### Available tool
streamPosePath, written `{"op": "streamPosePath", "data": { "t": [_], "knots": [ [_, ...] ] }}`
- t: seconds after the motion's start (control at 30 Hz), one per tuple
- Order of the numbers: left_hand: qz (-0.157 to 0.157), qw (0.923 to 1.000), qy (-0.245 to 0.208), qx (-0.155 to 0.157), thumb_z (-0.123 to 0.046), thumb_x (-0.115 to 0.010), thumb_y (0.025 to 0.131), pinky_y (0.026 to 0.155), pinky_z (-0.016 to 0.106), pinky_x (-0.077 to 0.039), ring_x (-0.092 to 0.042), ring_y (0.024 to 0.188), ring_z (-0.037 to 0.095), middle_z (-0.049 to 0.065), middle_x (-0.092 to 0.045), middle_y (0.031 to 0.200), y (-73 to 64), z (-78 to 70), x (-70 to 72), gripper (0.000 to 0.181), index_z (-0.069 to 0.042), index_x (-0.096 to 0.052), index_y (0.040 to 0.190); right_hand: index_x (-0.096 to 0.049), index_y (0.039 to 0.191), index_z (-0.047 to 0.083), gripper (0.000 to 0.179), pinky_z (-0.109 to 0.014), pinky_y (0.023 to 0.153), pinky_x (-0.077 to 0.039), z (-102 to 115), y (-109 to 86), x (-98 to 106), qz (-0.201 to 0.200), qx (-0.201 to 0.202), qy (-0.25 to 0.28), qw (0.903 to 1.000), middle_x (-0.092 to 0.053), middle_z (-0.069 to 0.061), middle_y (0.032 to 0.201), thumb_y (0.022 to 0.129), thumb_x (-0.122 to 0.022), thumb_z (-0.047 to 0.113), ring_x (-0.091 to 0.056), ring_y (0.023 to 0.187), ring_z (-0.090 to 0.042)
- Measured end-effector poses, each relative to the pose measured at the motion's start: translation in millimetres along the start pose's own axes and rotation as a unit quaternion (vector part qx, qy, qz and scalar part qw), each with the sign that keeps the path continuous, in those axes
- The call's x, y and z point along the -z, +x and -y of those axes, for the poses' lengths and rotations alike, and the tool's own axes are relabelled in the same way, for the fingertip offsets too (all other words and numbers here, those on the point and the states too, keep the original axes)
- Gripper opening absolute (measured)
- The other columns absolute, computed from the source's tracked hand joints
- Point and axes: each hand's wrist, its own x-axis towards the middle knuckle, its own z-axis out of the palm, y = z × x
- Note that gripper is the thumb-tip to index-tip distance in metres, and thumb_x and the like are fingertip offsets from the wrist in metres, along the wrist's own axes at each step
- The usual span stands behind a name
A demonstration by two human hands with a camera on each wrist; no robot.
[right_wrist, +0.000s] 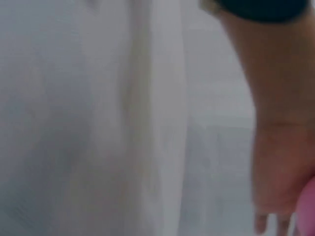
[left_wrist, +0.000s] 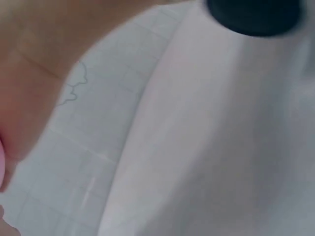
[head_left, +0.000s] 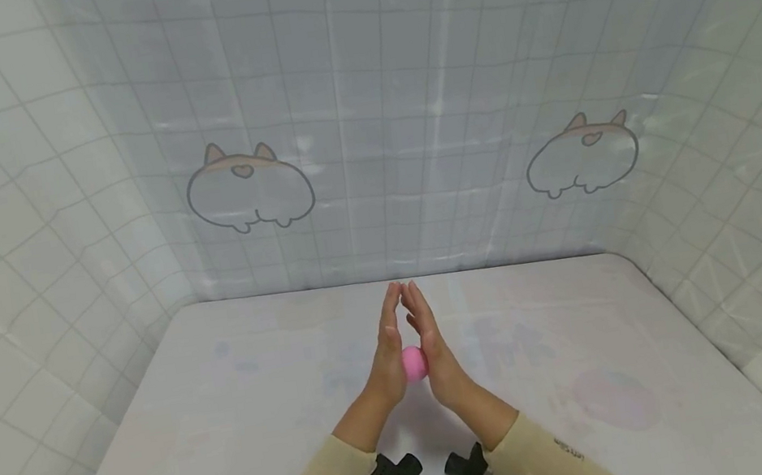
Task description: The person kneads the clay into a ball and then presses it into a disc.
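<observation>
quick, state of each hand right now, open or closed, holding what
Left hand: open, pressing the pink ball from one side.
Right hand: open, pressing the pink ball from the other.

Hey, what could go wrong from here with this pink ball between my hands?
The round pink ball is held only between the palms of the bare left hand and bare right hand, so it might slip out. The two black angled wrist devices face each other closely and could bump.

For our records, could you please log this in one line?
pink ball: between palms | left hand: touching ball | right hand: touching ball
</observation>
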Motion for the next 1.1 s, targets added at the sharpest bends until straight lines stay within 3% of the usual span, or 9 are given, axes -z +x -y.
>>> {"op": "streamPosePath", "data": {
  "t": [0.23,0.37,0.5,0.73,0.9,1.1],
  "knots": [
    [0.024,0.9992,0.028,-0.017,-0.060,-0.006,0.104,0.113,0.071,-0.008,-0.008,0.151,0.038,0.015,-0.006,0.166,-8.0,1.2,-7.5,0.078,-0.005,-0.008,0.160,-0.001,0.161,0.009,0.083,-0.063,0.116,-0.012,3.0,4.7,8.6,-0.013,-0.009,-0.037,0.9992,-0.008,-0.012,0.167,0.102,-0.011,0.066,-0.011,0.151,-0.035],
    [0.034,0.9993,-0.009,-0.009,-0.056,-0.004,0.106,0.113,0.071,-0.007,-0.012,0.150,0.041,0.012,-0.006,0.167,-10.9,-3.3,-11.3,0.074,-0.007,-0.006,0.161,-0.002,0.161,0.011,0.083,-0.063,0.116,-0.015,-2.7,6.2,13.9,-0.017,-0.028,-0.058,0.9978,-0.010,-0.013,0.167,0.101,-0.009,0.067,-0.014,0.151,-0.037],
    [0.031,0.9978,-0.058,0.004,-0.063,-0.003,0.103,0.114,0.067,-0.006,-0.011,0.149,0.044,0.015,-0.005,0.167,-11.5,-8.7,-12.8,0.080,-0.008,-0.005,0.161,-0.002,0.162,0.015,0.086,-0.066,0.114,-0.013,-9.4,5.9,17.5,-0.014,-0.059,-0.054,0.9967,-0.009,-0.012,0.167,0.099,-0.011,0.072,-0.013,0.151,-0.035],
    [-0.015,0.9932,-0.116,-0.002,-0.071,-0.010,0.099,0.116,0.062,-0.006,-0.010,0.149,0.042,0.012,-0.008,0.166,-6.3,-17.9,-10.7,0.088,-0.008,-0.007,0.160,-0.003,0.162,0.020,0.086,-0.069,0.113,-0.010,-14.2,-0.4,14.9,0.017,-0.103,-0.044,0.9936,-0.005,-0.007,0.168,0.097,-0.015,0.075,-0.010,0.151,-0.036],
    [-0.047,0.9934,-0.103,-0.018,-0.072,-0.013,0.099,0.115,0.063,-0.005,-0.011,0.149,0.039,0.012,-0.012,0.165,-2.3,-18.9,-8.0,0.087,-0.010,-0.009,0.160,-0.003,0.162,0.015,0.085,-0.066,0.115,-0.012,-11.5,-4.9,8.1,0.034,-0.077,-0.036,0.9958,-0.006,-0.016,0.166,0.099,-0.014,0.072,-0.010,0.151,-0.036],
    [-0.078,0.9956,-0.040,-0.034,-0.068,-0.011,0.101,0.116,0.061,-0.008,-0.015,0.150,0.034,0.014,-0.017,0.164,0.4,-17.9,-3.5,0.083,-0.010,-0.011,0.161,0.000,0.161,0.009,0.081,-0.064,0.116,-0.012,-2.9,-9.9,0.8,0.057,-0.021,-0.013,0.9981,-0.003,-0.012,0.167,0.103,-0.009,0.065,-0.007,0.151,-0.034]
  ]
}}
